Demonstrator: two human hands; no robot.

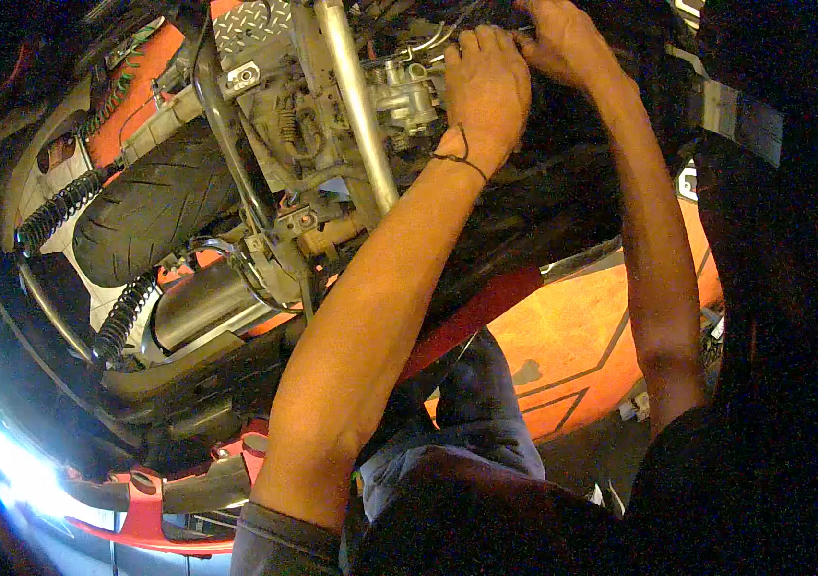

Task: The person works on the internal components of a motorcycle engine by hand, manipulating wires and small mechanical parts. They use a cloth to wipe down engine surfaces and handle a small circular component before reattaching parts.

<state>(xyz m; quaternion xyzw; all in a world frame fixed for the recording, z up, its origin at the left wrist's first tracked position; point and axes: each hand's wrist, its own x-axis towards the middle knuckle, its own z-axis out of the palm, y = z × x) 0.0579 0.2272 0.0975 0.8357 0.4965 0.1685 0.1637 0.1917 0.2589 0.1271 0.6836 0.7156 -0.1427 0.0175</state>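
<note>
Both my hands reach into the exposed engine bay of a scooter. My left hand [488,86] is bent over with its fingers curled down beside a metal carburetor-like part [409,99]; its fingertips are hidden. Close against it, at the top edge, my right hand [570,46] has its fingers bent inward toward the left one. What the two hands pinch between them is too dark and small to make out. Thin hoses [431,40] run just left of my left fingers. A dark cord circles my left wrist.
A pale metal frame tube [356,96] slants past the engine. Further left are the rear tyre [154,211], a coil spring shock [126,317] and a silver muffler-like cylinder [202,307]. Orange body panels [562,336] lie below my arms, and a red rear rail [147,509] is at lower left.
</note>
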